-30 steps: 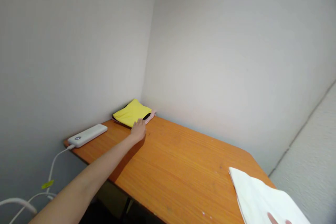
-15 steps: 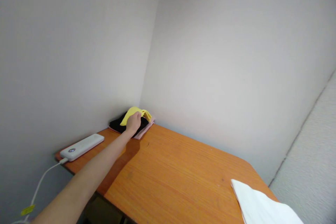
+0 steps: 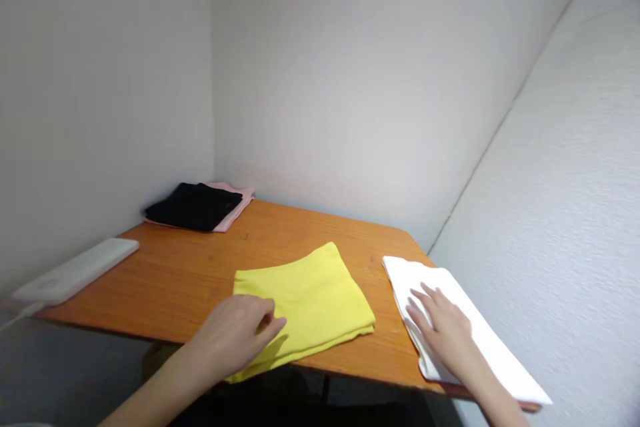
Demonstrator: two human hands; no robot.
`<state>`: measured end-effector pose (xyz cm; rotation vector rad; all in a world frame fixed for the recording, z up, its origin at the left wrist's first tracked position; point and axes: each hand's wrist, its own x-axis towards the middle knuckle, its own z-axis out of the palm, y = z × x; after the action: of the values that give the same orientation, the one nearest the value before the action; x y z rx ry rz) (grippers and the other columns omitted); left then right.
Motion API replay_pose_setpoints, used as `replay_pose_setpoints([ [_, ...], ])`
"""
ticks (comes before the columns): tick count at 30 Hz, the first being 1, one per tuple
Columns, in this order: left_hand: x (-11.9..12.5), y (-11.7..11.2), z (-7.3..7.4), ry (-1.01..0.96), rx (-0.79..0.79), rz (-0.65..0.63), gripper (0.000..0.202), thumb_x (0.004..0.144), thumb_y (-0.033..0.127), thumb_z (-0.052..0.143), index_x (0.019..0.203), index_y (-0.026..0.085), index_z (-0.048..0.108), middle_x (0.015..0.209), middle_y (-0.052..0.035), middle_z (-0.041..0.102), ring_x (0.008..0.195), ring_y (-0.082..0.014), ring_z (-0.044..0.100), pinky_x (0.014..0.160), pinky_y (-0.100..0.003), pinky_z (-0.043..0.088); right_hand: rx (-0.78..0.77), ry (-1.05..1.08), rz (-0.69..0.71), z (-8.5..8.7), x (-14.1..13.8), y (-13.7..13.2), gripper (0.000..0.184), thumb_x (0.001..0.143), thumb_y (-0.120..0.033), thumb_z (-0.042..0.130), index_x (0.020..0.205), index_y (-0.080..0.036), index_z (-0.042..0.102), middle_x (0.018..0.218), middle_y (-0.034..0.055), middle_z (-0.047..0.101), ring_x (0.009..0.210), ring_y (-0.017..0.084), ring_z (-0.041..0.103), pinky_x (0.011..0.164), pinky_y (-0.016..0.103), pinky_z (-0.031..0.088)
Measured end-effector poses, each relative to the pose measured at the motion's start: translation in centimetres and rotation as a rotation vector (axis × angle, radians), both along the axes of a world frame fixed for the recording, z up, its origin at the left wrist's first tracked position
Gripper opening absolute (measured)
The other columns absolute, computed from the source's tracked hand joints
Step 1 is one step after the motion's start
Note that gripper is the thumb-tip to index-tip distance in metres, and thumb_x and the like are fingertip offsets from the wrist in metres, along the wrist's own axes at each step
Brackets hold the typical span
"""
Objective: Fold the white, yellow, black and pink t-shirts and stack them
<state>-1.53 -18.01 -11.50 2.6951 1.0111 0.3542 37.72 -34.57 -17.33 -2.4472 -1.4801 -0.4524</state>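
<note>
A folded yellow cloth (image 3: pixel 310 300) lies at the front of the table, its near left corner hanging past the edge. Over its left side is my left hand (image 3: pixel 243 330), thumb held apart from the bent fingers, with a small shadow on the cloth beneath. The undersides of those fingers are hidden. At the right end of the table, my right hand (image 3: pixel 445 327) rests with spread fingers on a folded white cloth (image 3: pixel 480 320). Part of the white cloth reaches over the table's front edge.
A folded black cloth (image 3: pixel 197 207) lies on a pink one (image 3: pixel 235 217) in the far left corner. A white power bank (image 3: pixel 80 270) with a cable sits at the table's left edge. Walls enclose the wooden table (image 3: pixel 300 223) at left, back and right.
The yellow cloth has come from the black and pink pile to the front of the table with my left hand. My right hand has entered view on the white cloth. The view has shifted right.
</note>
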Motion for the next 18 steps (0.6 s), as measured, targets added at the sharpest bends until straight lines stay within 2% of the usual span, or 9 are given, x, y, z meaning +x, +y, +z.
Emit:
replay_pose_setpoints([
  [2, 1.5, -0.8, 0.3, -0.046, 0.024, -0.085, 0.036, 0.093, 0.052, 0.045, 0.082, 0.022, 0.062, 0.084, -0.005, 0.066, 0.082, -0.0229, 0.06, 0.068, -0.03, 0.036, -0.013, 0.076, 0.159, 1.2, -3.9, 2.0, 0.045, 0.094, -0.04, 0.036, 0.116, -0.016, 0.067, 0.132, 0.0161, 0.058, 0.128, 0.031, 0.047, 0.107, 0.049, 0.036],
  [5, 4.2, -2.1, -0.5, -0.099, 0.051, -0.244, 0.026, 0.086, 0.049, 0.06, 0.09, 0.023, 0.06, 0.097, -0.0048, 0.062, 0.092, -0.0233, 0.057, 0.075, -0.031, 0.04, -0.085, 0.175, 0.254, 1.9, -8.5, 4.5, 0.037, 0.095, -0.029, 0.038, 0.1, -0.014, 0.072, 0.115, 0.0169, 0.066, 0.113, 0.03, 0.057, 0.102, 0.045, 0.04],
  [8, 5.8, -2.7, -2.3, -0.107, 0.02, -0.295, 0.013, 0.088, 0.034, 0.059, 0.084, 0.022, 0.058, 0.098, -0.0047, 0.061, 0.092, -0.0223, 0.055, 0.074, -0.031, 0.04, -0.041, 0.328, 0.291, 1.5, -10.2, 5.2, 0.036, 0.096, -0.026, 0.036, 0.099, -0.015, 0.071, 0.113, 0.015, 0.067, 0.109, 0.026, 0.059, 0.099, 0.04, 0.042],
  [10, 6.1, -2.2, -3.3, -0.198, -0.063, -0.276, 0.016, 0.092, 0.029, 0.049, 0.08, 0.021, 0.055, 0.092, -0.0043, 0.06, 0.088, -0.0205, 0.055, 0.075, -0.031, 0.041, 0.011, 0.415, 0.295, 1.2, -10.2, 4.9, 0.038, 0.098, -0.031, 0.036, 0.1, -0.016, 0.071, 0.119, 0.0147, 0.065, 0.114, 0.025, 0.057, 0.101, 0.039, 0.041],
  [12, 5.8, -1.3, -3.9, -0.403, -0.207, -0.176, 0.024, 0.095, 0.033, 0.042, 0.078, 0.02, 0.053, 0.084, -0.0028, 0.06, 0.081, -0.0191, 0.056, 0.074, -0.031, 0.043, 0.033, 0.46, 0.298, 0.8, -10.0, 4.5, 0.035, 0.097, -0.035, 0.04, 0.102, -0.017, 0.07, 0.123, 0.0141, 0.063, 0.121, 0.026, 0.053, 0.104, 0.04, 0.038],
  [13, 5.4, -0.8, -4.1, -0.546, -0.292, -0.082, 0.027, 0.095, 0.038, 0.041, 0.079, 0.02, 0.053, 0.082, -0.0021, 0.06, 0.08, -0.0189, 0.057, 0.074, -0.031, 0.044, 0.034, 0.466, 0.301, 0.6, -10.0, 4.3, 0.032, 0.095, -0.036, 0.044, 0.103, -0.017, 0.069, 0.123, 0.0138, 0.062, 0.124, 0.026, 0.051, 0.104, 0.04, 0.038],
  [16, 3.0, 0.3, -4.0, -1.032, -0.513, 0.311, 0.032, 0.089, 0.051, 0.047, 0.084, 0.02, 0.054, 0.08, -0.0003, 0.063, 0.077, -0.0196, 0.06, 0.071, -0.031, 0.048, 0.028, 0.435, 0.294, -0.3, -10.2, 4.0, 0.028, 0.087, -0.036, 0.059, 0.106, -0.018, 0.064, 0.124, 0.0132, 0.06, 0.127, 0.028, 0.047, 0.106, 0.041, 0.035],
  [18, 0.3, 0.3, -3.9, -1.244, -0.501, 0.542, 0.033, 0.085, 0.055, 0.048, 0.088, 0.022, 0.05, 0.074, 0.0025, 0.062, 0.07, -0.0191, 0.06, 0.066, -0.032, 0.05, 0.054, 0.395, 0.276, -0.8, -10.4, 4.1, 0.025, 0.084, -0.031, 0.06, 0.106, -0.018, 0.062, 0.125, 0.0132, 0.058, 0.125, 0.028, 0.047, 0.105, 0.041, 0.034],
])
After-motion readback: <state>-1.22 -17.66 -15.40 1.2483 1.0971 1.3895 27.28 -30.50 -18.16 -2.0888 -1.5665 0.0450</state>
